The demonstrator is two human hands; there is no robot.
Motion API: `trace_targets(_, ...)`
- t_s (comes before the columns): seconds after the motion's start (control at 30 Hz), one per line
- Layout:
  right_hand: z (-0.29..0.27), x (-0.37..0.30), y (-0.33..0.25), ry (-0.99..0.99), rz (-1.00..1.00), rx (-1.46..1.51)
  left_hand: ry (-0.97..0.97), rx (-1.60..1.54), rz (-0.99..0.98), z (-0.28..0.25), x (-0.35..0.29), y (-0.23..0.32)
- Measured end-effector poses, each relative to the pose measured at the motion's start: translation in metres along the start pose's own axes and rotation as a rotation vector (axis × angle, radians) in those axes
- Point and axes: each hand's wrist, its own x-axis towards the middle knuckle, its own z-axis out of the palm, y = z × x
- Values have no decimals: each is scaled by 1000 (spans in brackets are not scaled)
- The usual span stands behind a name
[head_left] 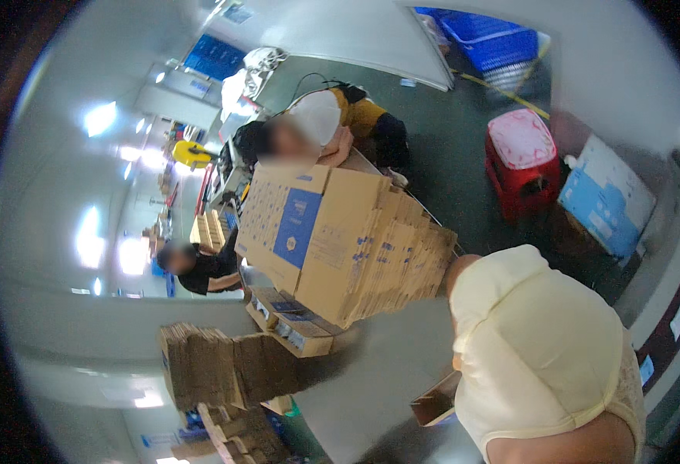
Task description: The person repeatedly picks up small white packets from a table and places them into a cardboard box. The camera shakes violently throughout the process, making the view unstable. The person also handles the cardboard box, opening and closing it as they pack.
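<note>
Neither my left hand nor my right hand can be made out. Cream cloth [541,340] fills the lower right, with bare skin at its upper left edge and its bottom; I cannot tell which parts of the body these are. Beside it stands a large stack of flattened cardboard cartons [347,240], brown with blue print. A brown cardboard box [435,400] is partly hidden behind the cloth. Lower left of the stack, small cartons [301,332] lie close to it.
A person in a white top [316,116] leans at the stack's far side; another in black [212,271] is at the left. More folded cardboard [201,359] stands lower left. A red stool [518,162], a white-and-blue carton [606,197] and a blue basket [494,39] are at the right.
</note>
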Motion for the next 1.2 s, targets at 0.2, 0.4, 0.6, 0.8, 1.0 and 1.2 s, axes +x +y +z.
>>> trace_targets(0.2,-30,-12,-2,79,130,-18,-18,40,-67,6,0,2)
trace_targets(0.4,-72,-15,-15,167,314,7,45,9,-107,-7,-28,-23)
trace_targets(0.6,-126,-27,-38,211,526,-13,139,-47,-138,-24,-75,-38)
trace_targets(0.8,-149,-24,-57,193,591,-6,248,-76,-257,-48,-160,-64)
trace_targets(1.0,-159,-37,-56,126,668,-23,378,-302,-328,-43,-259,-65)
trace_targets(1.2,-129,-43,-68,-45,614,32,499,-491,-634,13,-430,-58)
